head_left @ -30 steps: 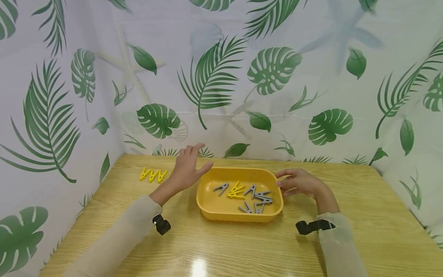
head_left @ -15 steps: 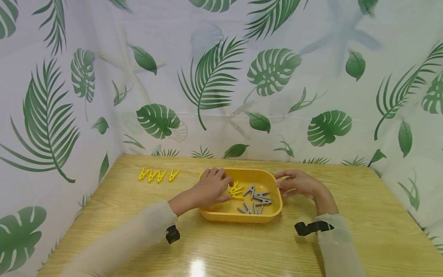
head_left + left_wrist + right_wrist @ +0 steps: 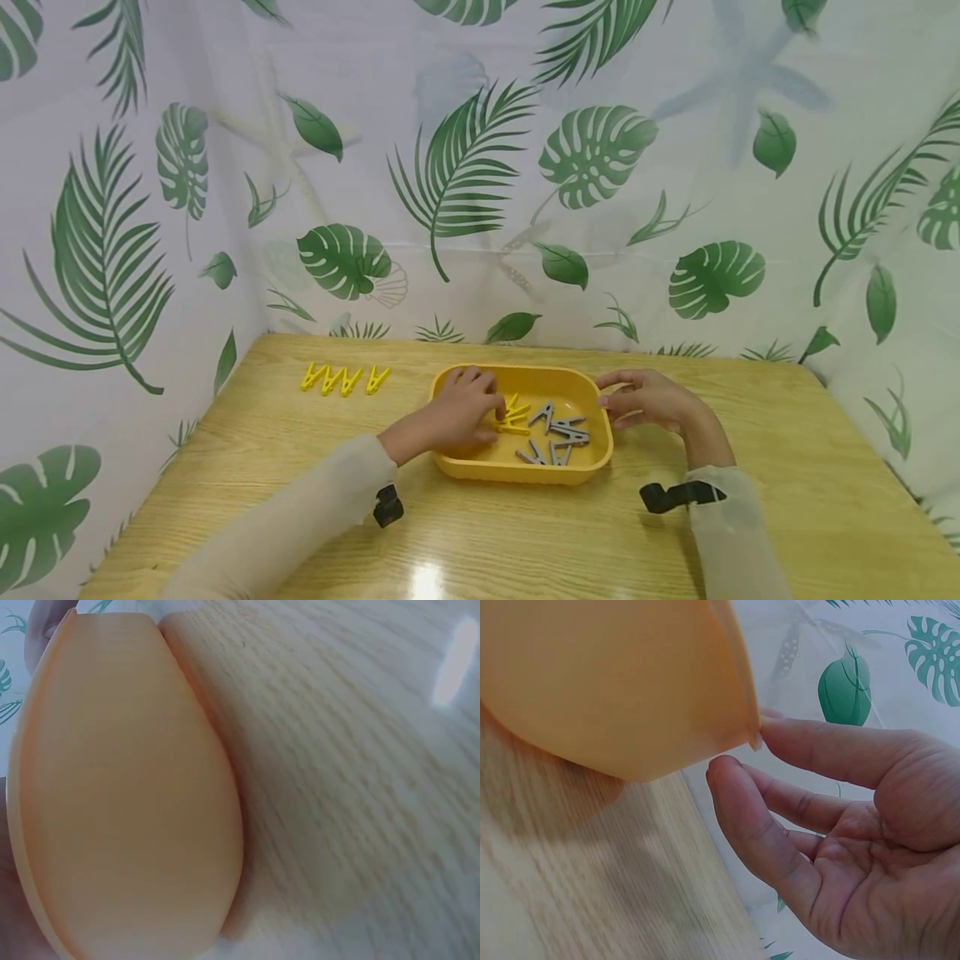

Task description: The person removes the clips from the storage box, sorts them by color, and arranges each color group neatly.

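Yellow clothespins (image 3: 347, 388), four, lie on open table (image 3: 247, 433) left of the left hand (image 3: 459, 410), whose hold inside the bin (image 3: 521, 473) I cannot tell; two more yellow and five grey clothespins (image 3: 572, 436) show rightward, and the relaxed right hand (image 3: 648, 396) touches the bin's edge.

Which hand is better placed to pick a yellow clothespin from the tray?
Probably the left hand: it is inside the tray, beside yellow clothespins; the right hand is at the tray's right end.
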